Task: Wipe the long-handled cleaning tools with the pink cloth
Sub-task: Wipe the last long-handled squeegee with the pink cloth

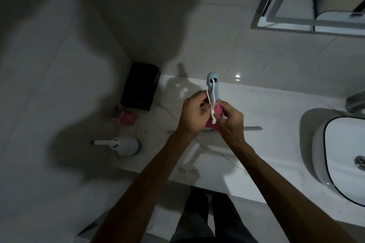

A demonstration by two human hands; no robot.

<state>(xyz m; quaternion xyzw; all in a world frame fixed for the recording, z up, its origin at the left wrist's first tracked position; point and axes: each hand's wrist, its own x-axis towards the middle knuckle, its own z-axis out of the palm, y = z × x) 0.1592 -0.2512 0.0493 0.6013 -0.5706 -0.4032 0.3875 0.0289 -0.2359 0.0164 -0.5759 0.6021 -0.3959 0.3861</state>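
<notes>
**Slippery grip, crowded counter**

Both hands are up over the counter [256, 104], working on a pale blue handle [214, 89] that stands up between them, its white hanging cord [210, 104] looping down from the hole at the top. The right hand [230, 122] has its fingers curled round the pink cloth [212, 122], which is bunched against the lower part of the handle. The left hand [192, 113] is curled in from the other side; it seems to steady the handle or the cloth, though I cannot tell which its fingers pinch.

The cord hangs right across the cloth, between the two hands. I would guess it could snag in the folds and jerk the tool as the cloth slides.

Just below the hands lies a thin grey rod [253, 128], and nearer the person's body a white handle [190, 154]. Off beyond the left hand rest a white brush with a green tip [118, 144], something pink [127, 117] and a black box [141, 86]. If the blue tool slips, it would likely drop onto these. The washbasin [345, 156] lies well off past the right hand.
</notes>
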